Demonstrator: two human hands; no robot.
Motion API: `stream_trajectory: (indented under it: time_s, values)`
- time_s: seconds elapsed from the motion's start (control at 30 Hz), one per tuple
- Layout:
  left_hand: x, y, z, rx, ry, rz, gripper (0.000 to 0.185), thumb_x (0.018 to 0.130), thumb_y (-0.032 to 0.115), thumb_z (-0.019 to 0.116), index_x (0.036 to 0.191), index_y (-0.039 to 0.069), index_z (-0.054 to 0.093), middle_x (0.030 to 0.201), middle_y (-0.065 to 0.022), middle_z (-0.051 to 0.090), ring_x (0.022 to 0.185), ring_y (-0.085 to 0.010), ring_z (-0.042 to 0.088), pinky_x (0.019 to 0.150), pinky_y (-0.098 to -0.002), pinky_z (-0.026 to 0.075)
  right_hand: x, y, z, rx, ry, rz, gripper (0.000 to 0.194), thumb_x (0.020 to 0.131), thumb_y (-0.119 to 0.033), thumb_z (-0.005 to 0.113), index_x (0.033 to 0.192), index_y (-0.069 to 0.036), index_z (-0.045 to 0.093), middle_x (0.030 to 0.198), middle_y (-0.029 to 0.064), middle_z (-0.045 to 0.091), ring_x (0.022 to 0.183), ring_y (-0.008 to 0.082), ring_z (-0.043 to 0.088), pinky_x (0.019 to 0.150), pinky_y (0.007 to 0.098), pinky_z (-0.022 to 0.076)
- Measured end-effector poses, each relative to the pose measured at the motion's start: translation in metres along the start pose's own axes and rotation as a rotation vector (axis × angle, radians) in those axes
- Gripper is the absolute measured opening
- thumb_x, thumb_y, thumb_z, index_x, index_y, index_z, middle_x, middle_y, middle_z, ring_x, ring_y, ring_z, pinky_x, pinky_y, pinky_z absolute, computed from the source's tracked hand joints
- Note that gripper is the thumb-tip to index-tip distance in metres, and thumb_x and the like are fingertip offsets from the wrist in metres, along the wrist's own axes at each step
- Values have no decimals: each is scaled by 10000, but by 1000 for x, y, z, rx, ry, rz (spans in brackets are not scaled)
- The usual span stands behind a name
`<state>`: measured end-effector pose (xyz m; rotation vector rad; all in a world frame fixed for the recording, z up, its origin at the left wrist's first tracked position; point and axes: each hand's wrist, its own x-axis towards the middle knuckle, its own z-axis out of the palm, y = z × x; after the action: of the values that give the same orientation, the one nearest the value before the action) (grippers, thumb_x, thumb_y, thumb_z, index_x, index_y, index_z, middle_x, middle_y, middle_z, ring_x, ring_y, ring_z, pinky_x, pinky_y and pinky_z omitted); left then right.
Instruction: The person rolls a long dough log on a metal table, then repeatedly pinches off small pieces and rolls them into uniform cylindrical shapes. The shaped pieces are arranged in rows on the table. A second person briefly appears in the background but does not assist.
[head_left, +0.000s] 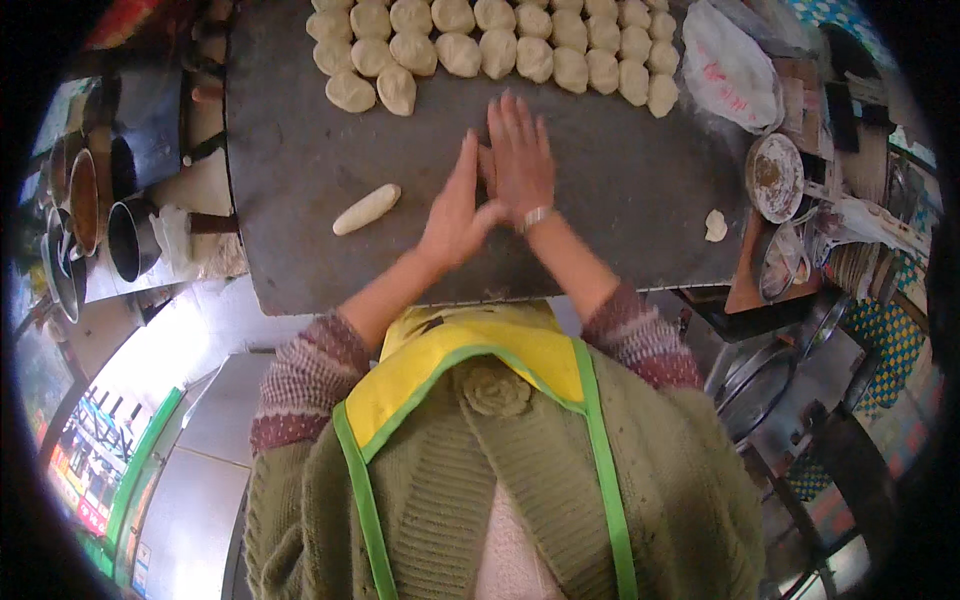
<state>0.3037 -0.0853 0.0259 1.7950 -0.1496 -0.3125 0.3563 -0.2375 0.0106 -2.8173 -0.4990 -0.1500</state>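
My left hand (459, 211) and my right hand (523, 161) meet over the middle of a dark work board (630, 187). Both have their fingers stretched out, slightly blurred, and the right one shows its back. No object is visible between them, though the palms are largely hidden. To the left of my left hand lies a dough roll (367, 209), tilted on the board. Beyond my fingertips, rows of dough pieces (458, 55) line the far side. A small dough scrap (715, 225) lies near the board's right edge.
At the right stand a flour-dusted bowl (775, 178), a plastic bag (729, 67) with red writing, and a wooden board (750, 262). A dark pot (132, 240) and several pans are on the left. The board's near edge (480, 298) runs in front of my yellow apron (465, 341).
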Motion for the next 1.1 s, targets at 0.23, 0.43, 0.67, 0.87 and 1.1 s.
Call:
stream_trajectory:
  time_s: [0.23,0.43,0.67,0.87,1.1]
  values:
    - [-12,2,13,45,35,5,1076,997,578,598,1691,-26,41,1742,-282,185,1599,-414,266,1265,-452,295,-13,2,-13,11,-178,-86,672,1041,-367,568,1608,-44,408,1681,175,392,1562,348,350,1281,541,259]
    - [-20,-2,7,-1,0,-119,1087,931,397,773,1690,7,100,1698,-260,320,1548,-408,376,1233,-459,362,-31,-4,-28,178,-338,-42,715,964,-276,678,1596,-61,423,1685,163,397,1562,348,359,1278,534,280]
    - [-41,-5,17,20,200,-24,692,888,9,765,1533,65,521,1390,-171,670,1205,-299,702,1002,-382,575,-110,31,-17,288,-5,-12,495,810,-64,721,1303,-100,702,1148,88,666,1073,315,654,946,442,557]
    - [-31,-3,24,-7,174,-22,685,896,-29,727,1539,61,511,1313,-177,719,1175,-294,724,1035,-389,562,-71,46,-47,369,68,-20,574,870,-102,679,1439,-68,602,1423,159,608,1321,368,577,1128,491,458]
    - [-55,0,30,-32,39,-104,704,900,-36,718,1558,49,484,1361,-194,695,1258,-311,692,1071,-418,549,-64,5,-39,149,-180,22,714,966,-251,672,1580,11,417,1648,222,403,1518,397,393,1264,543,298]
